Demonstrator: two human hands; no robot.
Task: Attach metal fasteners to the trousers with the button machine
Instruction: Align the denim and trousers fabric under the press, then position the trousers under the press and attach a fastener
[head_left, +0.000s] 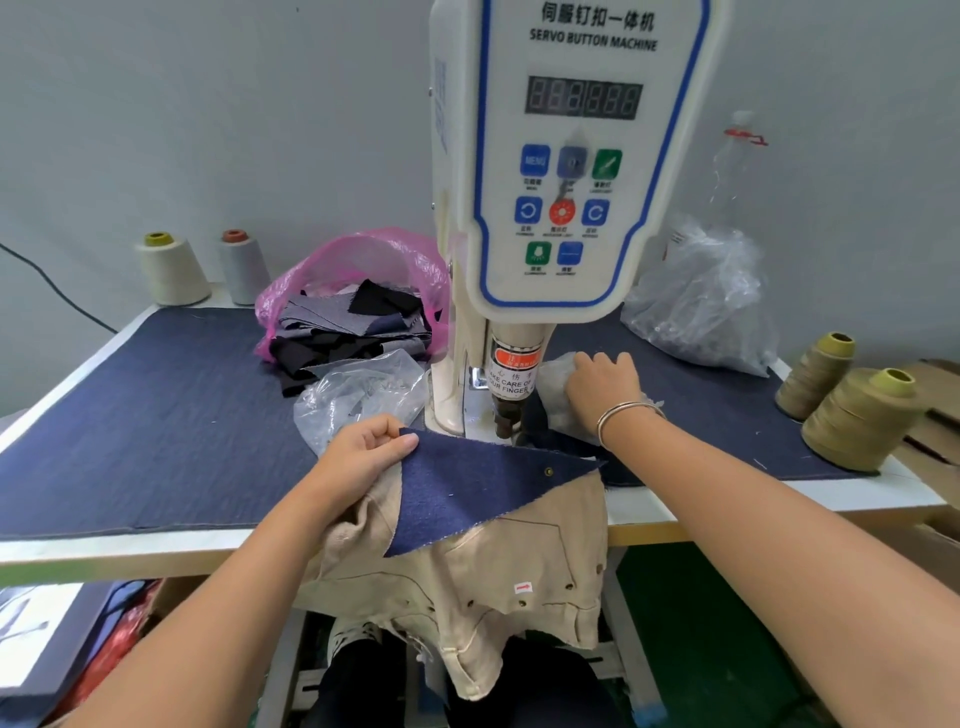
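At the table's front edge, below the button machine (571, 171), the left hand (358, 457) pinches a corner of a navy cloth patch (478, 493) between thumb and curled fingers, holding it over the beige trousers (467, 582) that drape off the table (156, 415) toward the lap. A metal fastener (548, 471) sits near the patch's right tip. Beside the machine's punch, the right hand (602, 389) reaches into a clear plastic bag (556, 379), its fingers bent down onto it; whether they grasp anything cannot be told.
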